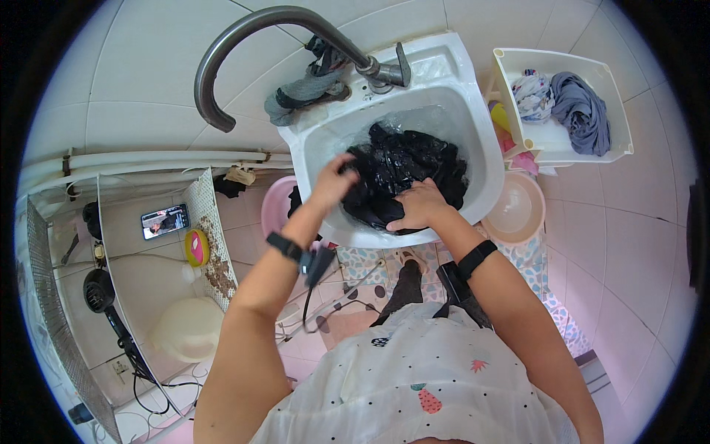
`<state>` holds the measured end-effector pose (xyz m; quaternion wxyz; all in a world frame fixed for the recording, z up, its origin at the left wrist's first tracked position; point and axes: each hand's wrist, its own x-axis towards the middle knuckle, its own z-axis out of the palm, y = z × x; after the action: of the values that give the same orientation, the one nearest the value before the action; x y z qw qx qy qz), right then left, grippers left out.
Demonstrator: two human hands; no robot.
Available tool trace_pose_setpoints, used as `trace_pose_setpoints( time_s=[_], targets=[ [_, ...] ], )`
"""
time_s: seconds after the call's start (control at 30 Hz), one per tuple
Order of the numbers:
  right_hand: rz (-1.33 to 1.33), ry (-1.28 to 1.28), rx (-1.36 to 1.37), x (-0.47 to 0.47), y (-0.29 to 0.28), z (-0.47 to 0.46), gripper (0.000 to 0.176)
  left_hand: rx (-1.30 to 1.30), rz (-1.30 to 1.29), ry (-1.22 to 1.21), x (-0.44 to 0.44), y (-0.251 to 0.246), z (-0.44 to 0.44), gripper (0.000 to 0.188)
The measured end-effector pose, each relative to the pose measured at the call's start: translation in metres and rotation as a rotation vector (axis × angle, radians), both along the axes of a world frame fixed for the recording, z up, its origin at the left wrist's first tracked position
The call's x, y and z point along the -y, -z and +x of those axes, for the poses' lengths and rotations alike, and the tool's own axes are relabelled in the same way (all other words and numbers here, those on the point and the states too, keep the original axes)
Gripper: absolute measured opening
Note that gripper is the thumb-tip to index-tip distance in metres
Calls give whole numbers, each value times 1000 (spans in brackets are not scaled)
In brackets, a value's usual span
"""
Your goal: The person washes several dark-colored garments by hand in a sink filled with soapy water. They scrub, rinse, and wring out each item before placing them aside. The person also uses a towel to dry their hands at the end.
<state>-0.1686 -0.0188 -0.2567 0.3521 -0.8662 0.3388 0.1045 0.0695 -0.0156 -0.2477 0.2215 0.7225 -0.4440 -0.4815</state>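
Wet black cloth (410, 161) lies bunched in shallow water in a white ceramic washbasin (491, 183). My right hand (421, 204) grips its near edge, with a fold bulging between thumb and fingers. My left hand (334, 183) is at the left edge of the cloth. It is blurred and its fingertips are partly lost against the black, so whether it pinches the cloth is unclear. A curved metal faucet (266, 16) arches over the basin's back left, its spout pointing away from the bowl. Grey and black cloth (308, 91) is draped at the basin's back left corner.
At right, a white plastic shelf tray (577, 61) holds bunched cloths above a pale basin (516, 208). A pink tub (274, 205) stands left of the washbasin. A wire rack (199, 191) on the left carries a lit phone (165, 221), a yellow soap dish (197, 248) and a black hair dryer (100, 291).
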Motion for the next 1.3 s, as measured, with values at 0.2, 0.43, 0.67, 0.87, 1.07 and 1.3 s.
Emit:
trace_pose_setpoints(
  time_s=[0.2, 0.43, 0.67, 0.87, 1.07, 1.3],
  targets=[
    [-28, 9, -23, 2, 5, 1, 75, 667, 30, 379, -20, 24, -48, 77],
    [-27, 10, -23, 2, 11, -1, 76, 643, -94, 243, 68, 55, -10, 48],
    [-83, 63, 32, -2, -1, -1, 83, 125, -187, 175, -5, -17, -38, 61],
    [-57, 40, -3, 3, -10, 4, 78, 572, 20, 170, -13, 8, -76, 55],
    [-85, 51, -69, 1, -10, 6, 76, 499, 55, 6, 62, 26, -20, 57],
    [-78, 16, -71, 3, -13, 6, 77, 844, -358, 334, -30, -1, -53, 67]
  ],
)
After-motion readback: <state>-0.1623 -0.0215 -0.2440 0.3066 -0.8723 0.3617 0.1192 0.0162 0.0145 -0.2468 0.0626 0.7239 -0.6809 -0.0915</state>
